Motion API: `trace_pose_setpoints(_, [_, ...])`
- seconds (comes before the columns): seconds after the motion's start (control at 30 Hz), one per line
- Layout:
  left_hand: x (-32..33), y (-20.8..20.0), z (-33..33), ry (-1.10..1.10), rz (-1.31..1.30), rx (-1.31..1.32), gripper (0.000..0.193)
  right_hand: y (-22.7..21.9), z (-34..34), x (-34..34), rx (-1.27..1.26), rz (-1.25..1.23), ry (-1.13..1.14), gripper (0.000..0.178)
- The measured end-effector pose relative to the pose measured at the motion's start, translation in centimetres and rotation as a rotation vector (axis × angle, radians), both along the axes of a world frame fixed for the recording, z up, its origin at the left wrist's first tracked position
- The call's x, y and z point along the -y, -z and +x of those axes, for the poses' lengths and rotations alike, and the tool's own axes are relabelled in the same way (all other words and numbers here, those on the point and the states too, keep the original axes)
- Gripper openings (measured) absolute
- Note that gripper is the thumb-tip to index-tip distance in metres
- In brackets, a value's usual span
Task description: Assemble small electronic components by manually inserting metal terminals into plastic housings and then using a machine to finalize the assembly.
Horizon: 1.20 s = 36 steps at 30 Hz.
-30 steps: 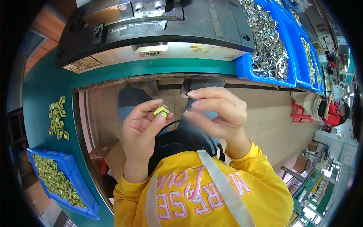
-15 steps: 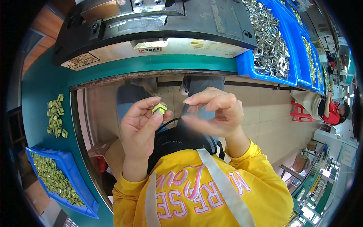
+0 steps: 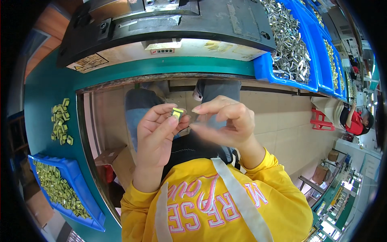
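Note:
My left hand [image 3: 155,133] pinches a small yellow-green electronic part with metal pins [image 3: 176,113], apparently a little transformer, between thumb and fingers. Beside it on the right, my right hand [image 3: 227,123] is raised with the index finger and thumb apart, the other fingers curled. Its thumb is smeared by motion, and I make out no clear object in the gap. Both hands are above my lap, close to each other, in front of the bench edge.
A black metal machine [image 3: 169,32] stands on the green bench [image 3: 44,86]. Loose yellow-green parts [image 3: 60,123] lie at left, above a blue bin [image 3: 94,209] of similar parts. Another blue bin [image 3: 263,68] at right holds shiny metal pieces. A person in red [image 3: 356,123] sits farther right, near a red stool [image 3: 320,119].
My left hand has turned the yellow-green part and shifted it slightly right and up. My right hand has come a little to the left, narrowing the space between the hands.

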<state>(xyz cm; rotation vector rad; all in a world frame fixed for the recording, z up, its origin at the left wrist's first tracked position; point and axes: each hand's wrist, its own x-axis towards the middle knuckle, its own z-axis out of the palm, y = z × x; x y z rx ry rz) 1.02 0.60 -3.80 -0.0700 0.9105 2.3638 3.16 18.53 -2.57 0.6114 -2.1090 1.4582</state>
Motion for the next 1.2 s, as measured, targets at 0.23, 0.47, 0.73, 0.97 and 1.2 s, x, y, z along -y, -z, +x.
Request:
trace_pose_setpoints(0.23, [-0.5,-0.3,0.2,-0.017,-0.007,0.060,0.019,0.2,-0.1,0.6,-0.018,-0.003,0.013,0.046])
trace_pose_setpoints(0.47, [-0.7,-0.2,0.4,-0.031,0.002,0.057,0.017,0.5,-0.2,1.0,-0.008,-0.017,0.023,0.048])
trace_pose_setpoints(0.73, [-0.6,-0.1,0.4,-0.055,0.009,0.048,0.017,0.7,0.0,1.9,-0.013,-0.093,0.102,0.037])
trace_pose_setpoints(0.97, [-0.5,-0.1,0.5,-0.083,-0.039,0.033,0.016,0.2,0.1,2.2,-0.008,-0.024,0.135,0.034])
trace_pose_setpoints(1.2, [0.0,-0.1,0.3,-0.055,-0.080,0.006,0.018,0.2,0.2,2.5,0.008,-0.080,0.162,0.035])
